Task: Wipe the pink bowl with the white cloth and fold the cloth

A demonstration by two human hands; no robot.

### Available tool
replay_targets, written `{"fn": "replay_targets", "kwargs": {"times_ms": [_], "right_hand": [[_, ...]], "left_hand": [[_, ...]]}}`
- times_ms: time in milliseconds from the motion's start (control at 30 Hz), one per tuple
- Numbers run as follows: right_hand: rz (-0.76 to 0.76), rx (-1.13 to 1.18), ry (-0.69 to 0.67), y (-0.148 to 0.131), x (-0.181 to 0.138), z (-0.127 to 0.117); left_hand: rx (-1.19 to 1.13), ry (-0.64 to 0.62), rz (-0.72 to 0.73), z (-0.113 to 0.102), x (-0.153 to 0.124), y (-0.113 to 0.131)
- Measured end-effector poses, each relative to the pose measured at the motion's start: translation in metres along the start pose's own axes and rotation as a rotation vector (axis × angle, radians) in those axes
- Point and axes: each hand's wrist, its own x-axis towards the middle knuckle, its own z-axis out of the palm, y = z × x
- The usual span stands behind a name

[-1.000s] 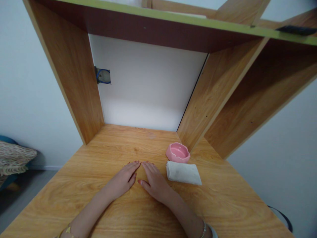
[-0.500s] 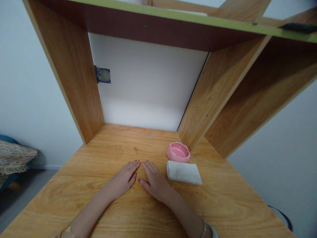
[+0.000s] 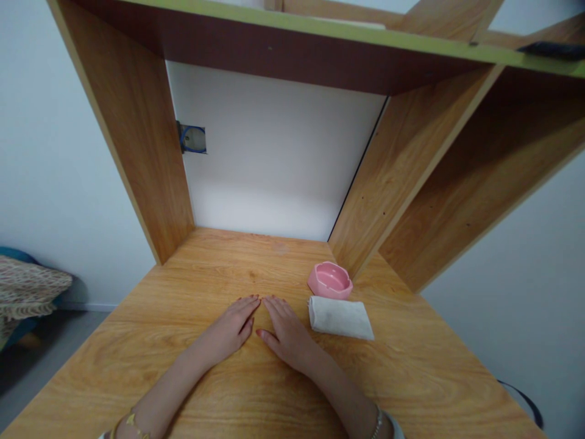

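Observation:
My left hand [image 3: 227,333] and my right hand [image 3: 287,333] lie flat, palms down, on the wooden desk [image 3: 192,353], fingertips almost touching. Both have the fingers stretched out and hold nothing. Just right of my right hand lies a folded white cloth [image 3: 340,318], a small gap away from the fingers. Behind the cloth sits a small pink dish [image 3: 329,280], close to the foot of a wooden shelf panel.
Wooden side panels [image 3: 137,140] and a shelf with a green edge [image 3: 329,32] box in the back of the desk. A small blue-rimmed cut-out [image 3: 192,139] shows in the white back wall. A patterned fabric [image 3: 27,289] lies at far left, below desk level.

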Motion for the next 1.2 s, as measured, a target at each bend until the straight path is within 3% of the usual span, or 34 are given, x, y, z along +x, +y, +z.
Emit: {"fn": "replay_targets", "kwargs": {"times_ms": [933,1067,1200], "right_hand": [[-0.026,0.0,0.059,0.0,-0.001,0.005],[-0.032,0.084,0.184,0.004,0.01,-0.003],[0.138,0.036,0.437,0.017,0.024,-0.042]], "left_hand": [[0.001,0.007,0.01,0.0,0.001,-0.001],[0.004,0.019,0.003,0.002,0.001,-0.001],[0.013,0.01,-0.002,0.0,0.001,0.002]]}}
